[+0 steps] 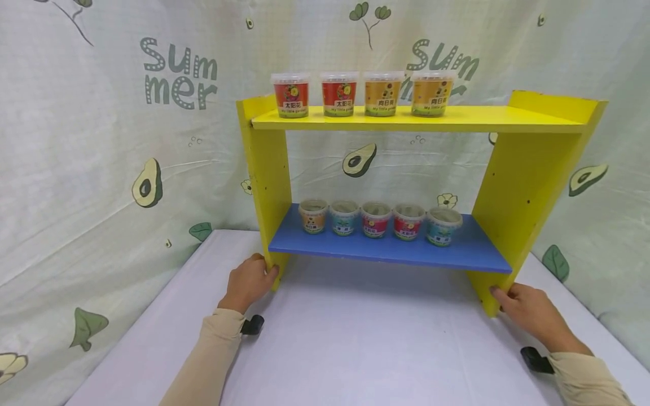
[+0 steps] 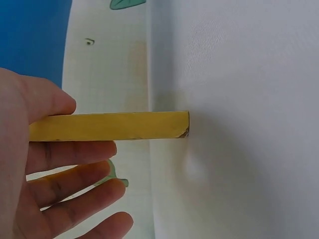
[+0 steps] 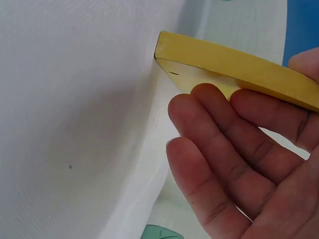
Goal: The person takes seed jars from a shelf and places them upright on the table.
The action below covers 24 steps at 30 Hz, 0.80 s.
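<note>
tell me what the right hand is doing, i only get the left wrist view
Observer: The right hand pinches the flat yellow side panel at the shelf's right end, near its lower end.
Operator: anything standing on that blue surface
Observer: Five small round labelled tubs stand in a row on the flat blue shelf board.
Operator: and above that
Observer: Four round red or orange-yellow tubs stand on the flat yellow top board.

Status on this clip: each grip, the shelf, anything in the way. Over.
Left grip pinching left panel, low; right grip pinching right panel, low. Yellow-and-blue shelf unit upright, nine tubs aboard. No obstruction visible at either grip.
</note>
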Motion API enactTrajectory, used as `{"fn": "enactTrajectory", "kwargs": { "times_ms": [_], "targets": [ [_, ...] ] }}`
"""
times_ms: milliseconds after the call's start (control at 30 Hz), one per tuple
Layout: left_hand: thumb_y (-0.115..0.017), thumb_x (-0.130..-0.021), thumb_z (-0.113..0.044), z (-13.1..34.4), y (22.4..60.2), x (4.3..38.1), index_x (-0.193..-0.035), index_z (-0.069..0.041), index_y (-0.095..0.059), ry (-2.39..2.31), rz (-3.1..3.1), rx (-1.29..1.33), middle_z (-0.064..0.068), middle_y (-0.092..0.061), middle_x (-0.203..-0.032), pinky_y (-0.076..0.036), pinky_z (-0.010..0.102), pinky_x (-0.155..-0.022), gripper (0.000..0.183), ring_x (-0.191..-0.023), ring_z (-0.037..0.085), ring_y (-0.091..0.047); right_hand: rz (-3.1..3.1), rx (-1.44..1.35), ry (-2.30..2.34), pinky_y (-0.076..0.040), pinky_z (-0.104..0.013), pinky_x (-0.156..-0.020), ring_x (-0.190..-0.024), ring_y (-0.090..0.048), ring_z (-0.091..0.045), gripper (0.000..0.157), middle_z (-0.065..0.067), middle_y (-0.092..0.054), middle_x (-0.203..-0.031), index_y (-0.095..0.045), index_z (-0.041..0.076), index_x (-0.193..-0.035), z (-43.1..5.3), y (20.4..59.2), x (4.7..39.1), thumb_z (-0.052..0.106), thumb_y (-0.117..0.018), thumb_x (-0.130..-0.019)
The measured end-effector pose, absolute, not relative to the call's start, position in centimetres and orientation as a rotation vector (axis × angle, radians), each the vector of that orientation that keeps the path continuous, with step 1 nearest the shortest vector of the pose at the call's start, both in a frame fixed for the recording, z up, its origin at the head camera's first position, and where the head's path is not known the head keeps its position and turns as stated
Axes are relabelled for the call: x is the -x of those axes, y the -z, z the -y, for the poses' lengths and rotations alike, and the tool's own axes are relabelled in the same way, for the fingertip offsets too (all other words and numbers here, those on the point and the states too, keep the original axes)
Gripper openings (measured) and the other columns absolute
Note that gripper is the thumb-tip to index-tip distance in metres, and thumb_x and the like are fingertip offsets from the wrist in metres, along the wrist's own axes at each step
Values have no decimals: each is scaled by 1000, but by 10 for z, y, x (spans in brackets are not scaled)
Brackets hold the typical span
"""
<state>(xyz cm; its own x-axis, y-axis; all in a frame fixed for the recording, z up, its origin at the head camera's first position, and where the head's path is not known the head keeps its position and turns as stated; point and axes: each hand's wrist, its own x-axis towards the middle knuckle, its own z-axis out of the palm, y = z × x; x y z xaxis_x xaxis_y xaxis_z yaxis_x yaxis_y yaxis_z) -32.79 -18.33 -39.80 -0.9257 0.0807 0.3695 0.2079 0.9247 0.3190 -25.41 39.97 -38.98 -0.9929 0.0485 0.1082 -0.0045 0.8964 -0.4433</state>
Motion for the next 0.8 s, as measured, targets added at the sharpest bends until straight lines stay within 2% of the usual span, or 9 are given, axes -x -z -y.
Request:
{"fn": "enactTrajectory", "kwargs": {
  "times_ms": [167,533,800],
  "targets": [
    [-58,-96,-33,185,399,327,-71,-7,-64,506,2730,209,6,-61,-82,-41,32,-47,36,-58,18,-51,2932,9,-678,-45,-36,-59,-73,-63,-21,55,-14,-72,-86,-67,-12,-106,-399,390,253,39,-49,-104],
    [-55,-95,-36,181,401,327,-68,-10,-59,526,2767,222,2,-55,-73,-40,32,-48,37,-57,18,-50,2959,23,-713,-49,-40,-64,-77,-66,-25,54,-13,-72,-88,-65,-13,-109,-406,389,247,38,-50,-103],
    [-55,-97,-38,188,403,327,-70,-11,-60,583,2746,213,1,-54,-71,-40,33,-49,39,-58,18,-50,2972,81,-896,-53,-48,-73,-85,-65,-28,68,-21,-70,-101,-54,-16,-124,-402,390,251,48,-47,-103]
  ]
}}
